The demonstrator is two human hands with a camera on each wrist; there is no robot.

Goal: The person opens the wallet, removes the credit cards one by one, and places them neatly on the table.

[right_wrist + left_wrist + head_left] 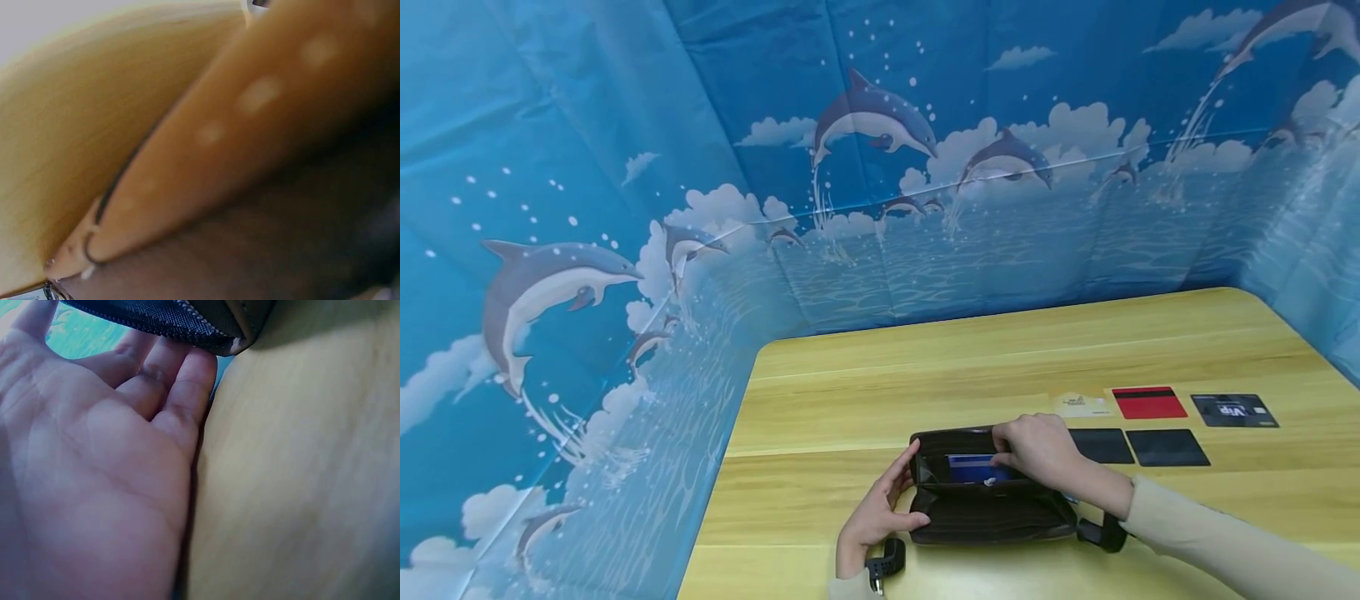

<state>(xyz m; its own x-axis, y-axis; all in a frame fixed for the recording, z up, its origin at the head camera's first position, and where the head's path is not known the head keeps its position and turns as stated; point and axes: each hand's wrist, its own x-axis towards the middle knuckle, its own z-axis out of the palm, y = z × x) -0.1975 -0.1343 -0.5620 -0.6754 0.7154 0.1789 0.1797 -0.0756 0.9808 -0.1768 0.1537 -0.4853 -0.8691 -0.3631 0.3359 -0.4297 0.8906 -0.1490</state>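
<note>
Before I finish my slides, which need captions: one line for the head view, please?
Left hand holding an open, dark oblong wallet, right hand at a rectangular blue card inside.

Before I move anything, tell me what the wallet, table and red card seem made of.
Wallet: likely leather or imitation leather, dark with a slight sheen and a stitched edge.
Table: wood or wood-look laminate, smooth, with streaked yellow grain.
Red card: probably plastic, smooth, from its flat look and dark stripe.
</note>
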